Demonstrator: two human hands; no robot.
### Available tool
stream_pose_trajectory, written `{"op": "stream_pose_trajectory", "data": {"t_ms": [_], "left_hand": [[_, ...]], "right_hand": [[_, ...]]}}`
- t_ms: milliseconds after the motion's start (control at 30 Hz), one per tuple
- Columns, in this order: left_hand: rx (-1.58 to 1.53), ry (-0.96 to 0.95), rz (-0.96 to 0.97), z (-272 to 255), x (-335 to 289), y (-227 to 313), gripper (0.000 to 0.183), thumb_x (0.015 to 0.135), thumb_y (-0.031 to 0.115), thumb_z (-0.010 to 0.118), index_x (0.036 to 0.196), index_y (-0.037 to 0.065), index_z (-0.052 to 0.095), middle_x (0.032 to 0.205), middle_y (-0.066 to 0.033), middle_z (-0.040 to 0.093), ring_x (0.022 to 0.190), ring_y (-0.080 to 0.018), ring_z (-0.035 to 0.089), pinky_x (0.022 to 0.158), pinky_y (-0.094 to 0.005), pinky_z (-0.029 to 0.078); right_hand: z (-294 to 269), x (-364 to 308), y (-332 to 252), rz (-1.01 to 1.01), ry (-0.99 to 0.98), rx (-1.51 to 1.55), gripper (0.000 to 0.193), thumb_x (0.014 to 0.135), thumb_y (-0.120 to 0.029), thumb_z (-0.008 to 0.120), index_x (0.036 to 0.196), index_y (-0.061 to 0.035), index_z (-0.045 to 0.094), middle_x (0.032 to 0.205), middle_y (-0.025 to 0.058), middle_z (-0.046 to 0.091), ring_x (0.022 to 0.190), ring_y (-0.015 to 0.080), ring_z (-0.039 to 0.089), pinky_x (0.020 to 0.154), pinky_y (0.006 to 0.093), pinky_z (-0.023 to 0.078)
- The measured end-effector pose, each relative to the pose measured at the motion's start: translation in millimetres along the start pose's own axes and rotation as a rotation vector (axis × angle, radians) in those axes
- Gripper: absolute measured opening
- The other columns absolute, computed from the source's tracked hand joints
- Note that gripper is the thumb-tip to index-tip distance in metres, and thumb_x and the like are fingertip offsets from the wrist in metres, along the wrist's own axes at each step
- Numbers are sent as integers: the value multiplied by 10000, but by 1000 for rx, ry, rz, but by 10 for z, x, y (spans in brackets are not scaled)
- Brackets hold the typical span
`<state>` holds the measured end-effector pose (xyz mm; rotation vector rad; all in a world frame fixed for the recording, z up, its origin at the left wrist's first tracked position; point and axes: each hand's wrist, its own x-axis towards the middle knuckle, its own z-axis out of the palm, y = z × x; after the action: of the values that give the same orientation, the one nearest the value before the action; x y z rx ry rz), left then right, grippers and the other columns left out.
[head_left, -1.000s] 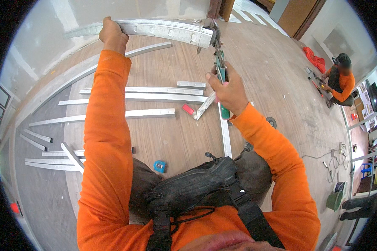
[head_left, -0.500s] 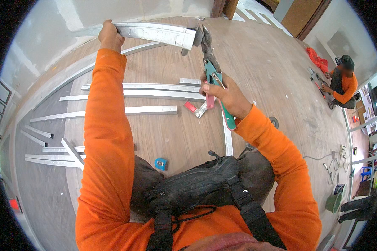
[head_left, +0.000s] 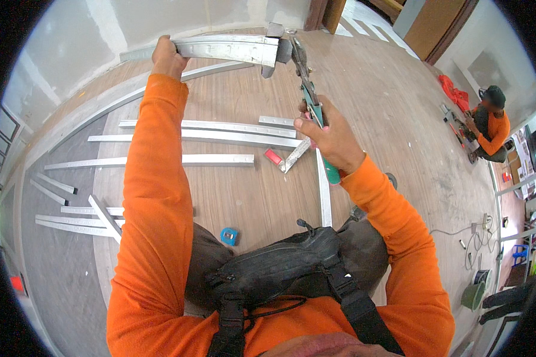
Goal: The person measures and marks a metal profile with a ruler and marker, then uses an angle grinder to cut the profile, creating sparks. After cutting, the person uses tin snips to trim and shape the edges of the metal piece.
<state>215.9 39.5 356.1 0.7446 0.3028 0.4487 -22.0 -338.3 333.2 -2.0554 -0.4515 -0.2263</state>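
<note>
My left hand (head_left: pixel 168 56) is closed around a silvery metal stud (head_left: pixel 232 49), holding it raised across the far part of the view. Tabs of cut metal splay out at the stud's right end, one pointing up, one down and one outward. In my right hand (head_left: pixel 335 135) are tin snips (head_left: pixel 307 89) with green and red handles, which the fingers squeeze together. Their dark jaws are beside the outward tab; whether they touch it I cannot tell. A try square (head_left: pixel 295 157) with a red part lies on the floor below the snips.
Several metal studs (head_left: pixel 220 159) lie on the wood-look floor to the left. A blue tape measure (head_left: pixel 228 236) rests before my knees. At the right, a person (head_left: pixel 491 128) in orange crouches over tools. Cables (head_left: pixel 473 244) and a green bucket (head_left: pixel 473 296) are at lower right.
The stud and my left hand have shifted slightly right. A tab now stands up at the stud's end. The snips have turned more upright, and their handles are closer together.
</note>
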Motion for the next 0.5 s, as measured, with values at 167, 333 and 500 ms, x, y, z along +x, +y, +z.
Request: {"op": "stream_pose_trajectory", "data": {"t_ms": [167, 333, 500], "left_hand": [[21, 59, 43, 115, -179, 4, 510, 1009, 175, 531, 1396, -93, 335, 1323, -236, 546, 1114, -398, 652, 886, -572, 594], [52, 73, 68, 148, -320, 57, 510, 1003, 166, 536, 1393, -96, 341, 1310, -238, 553, 1106, -397, 653, 892, -581, 581], [28, 82, 72, 186, -392, 83, 506, 1006, 165, 531, 1398, -97, 346, 1314, -239, 553, 1126, -394, 643, 901, -575, 571]], "right_hand": [[-71, -8, 40, 13, -29, -32, 530, 875, -397, 742, 1158, 24, 591, 902, 127, 614, 833, 227, 593, 776, 369, 486], [-124, -31, -51, 43, -116, -18, 549, 881, -415, 695, 1203, 18, 588, 1033, 129, 602, 988, 241, 578, 921, 366, 466], [-97, -23, 23, 16, -75, 3, 535, 880, -413, 727, 1160, 23, 593, 924, 130, 612, 868, 230, 593, 803, 363, 483]]}}
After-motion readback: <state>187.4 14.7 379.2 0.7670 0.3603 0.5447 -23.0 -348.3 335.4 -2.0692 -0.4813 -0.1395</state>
